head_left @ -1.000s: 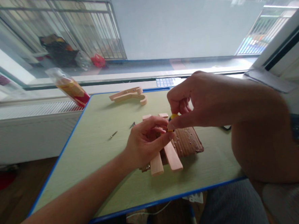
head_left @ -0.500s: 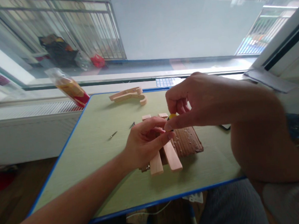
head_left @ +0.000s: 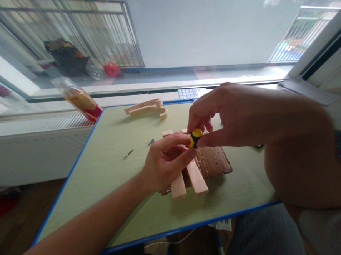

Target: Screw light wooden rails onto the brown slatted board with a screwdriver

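Note:
A stubby screwdriver [head_left: 196,138] with a yellow and black handle stands over two pale wooden slats. My right hand [head_left: 216,117] reaches in from the right and has its handle between thumb and fingers. From the left, my left hand [head_left: 168,158] closes its thumb and forefinger about the screwdriver's lower end, resting over the slats. Of these, the left wooden slat [head_left: 178,187] and the right wooden slat [head_left: 197,177] lie side by side across a pitted brown corrugated cardboard piece [head_left: 214,161]. The screwdriver's tip and anything under it are hidden by my left fingers.
The table [head_left: 112,208] has a blue edge. Curved wooden pieces [head_left: 147,107] lie at its back. Left of my hand are a small metal bit [head_left: 128,153] and some dark screws [head_left: 151,141]. A bottle [head_left: 82,104] leans beside the table at the far left.
My right fingers have shifted and loosened around the screwdriver, so more of its yellow and black handle shows. My left hand and the slats have stayed nearly still.

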Motion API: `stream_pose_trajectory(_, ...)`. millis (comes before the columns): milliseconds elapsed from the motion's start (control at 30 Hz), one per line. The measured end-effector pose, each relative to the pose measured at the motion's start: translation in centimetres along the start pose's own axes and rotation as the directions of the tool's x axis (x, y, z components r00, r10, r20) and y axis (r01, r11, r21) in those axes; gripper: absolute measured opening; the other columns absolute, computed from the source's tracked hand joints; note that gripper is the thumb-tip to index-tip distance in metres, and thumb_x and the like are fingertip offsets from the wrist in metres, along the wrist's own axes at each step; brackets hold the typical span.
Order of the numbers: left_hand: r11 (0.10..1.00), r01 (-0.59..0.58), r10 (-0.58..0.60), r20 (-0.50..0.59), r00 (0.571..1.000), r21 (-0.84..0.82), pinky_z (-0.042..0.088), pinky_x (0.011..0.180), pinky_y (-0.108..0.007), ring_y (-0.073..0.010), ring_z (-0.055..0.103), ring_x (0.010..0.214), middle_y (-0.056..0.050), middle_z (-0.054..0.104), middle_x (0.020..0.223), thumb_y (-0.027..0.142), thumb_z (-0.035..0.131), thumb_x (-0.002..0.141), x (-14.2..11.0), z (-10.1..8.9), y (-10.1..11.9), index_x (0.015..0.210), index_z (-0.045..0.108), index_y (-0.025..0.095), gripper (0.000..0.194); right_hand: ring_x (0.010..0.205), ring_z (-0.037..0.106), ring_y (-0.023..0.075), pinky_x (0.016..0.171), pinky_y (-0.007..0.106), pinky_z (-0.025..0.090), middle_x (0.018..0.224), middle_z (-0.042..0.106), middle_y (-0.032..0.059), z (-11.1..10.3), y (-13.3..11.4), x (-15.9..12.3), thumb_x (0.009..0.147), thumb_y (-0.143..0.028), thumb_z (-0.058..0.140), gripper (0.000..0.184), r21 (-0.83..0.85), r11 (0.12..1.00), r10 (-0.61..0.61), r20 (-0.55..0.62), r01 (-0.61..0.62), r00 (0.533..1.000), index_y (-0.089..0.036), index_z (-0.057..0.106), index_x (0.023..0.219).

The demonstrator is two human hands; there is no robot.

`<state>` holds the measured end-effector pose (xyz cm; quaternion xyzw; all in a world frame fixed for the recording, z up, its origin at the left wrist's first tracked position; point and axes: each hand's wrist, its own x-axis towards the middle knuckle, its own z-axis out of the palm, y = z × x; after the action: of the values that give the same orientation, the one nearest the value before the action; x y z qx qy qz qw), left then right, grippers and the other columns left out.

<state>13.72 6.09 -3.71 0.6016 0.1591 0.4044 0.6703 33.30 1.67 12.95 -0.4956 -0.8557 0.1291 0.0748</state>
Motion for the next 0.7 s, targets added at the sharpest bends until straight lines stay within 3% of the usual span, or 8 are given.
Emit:
stream_pose_trajectory(333, 0.998, -0.057, 0.056, 0.039, 0.998, 0.014, 0.043, 0.05, -0.02, -0.0088, 0.057, 0.06, -0.001, 0.068, 0.08, 0.022, 0.084, 0.088, 0.28, 0.23, 0.22, 0.104, 0.077, 0.018, 0.018, 0.066, 0.057, 0.0128, 0.06, 0.031, 0.035, 0.079, 0.072, -0.0019, 0.18, 0.03, 0.04, 0.082, -0.026, 0.072, 0.005, -0.036, 0.999, -0.016, -0.034, 0.014, 0.999, -0.024, 0.077, 0.085)
stream_pose_trajectory(700, 0.995, -0.075, 0.073, 0.027, 0.997, 0.061, 0.052, 0.056, -0.019, -0.0105, 0.064, 0.066, -0.003, 0.071, 0.084, 0.022, 0.086, 0.086, 0.25, -0.09, -0.07, 0.108, 0.076, 0.017, 0.024, 0.064, 0.054, 0.0125, 0.06, 0.032, 0.031, 0.073, 0.067, -0.0027, 0.36, 0.07, 0.32, 0.081, -0.037, 0.076, 0.012, -0.102, 0.993, 0.049, -0.043, -0.053, 0.998, -0.024, 0.075, 0.081)
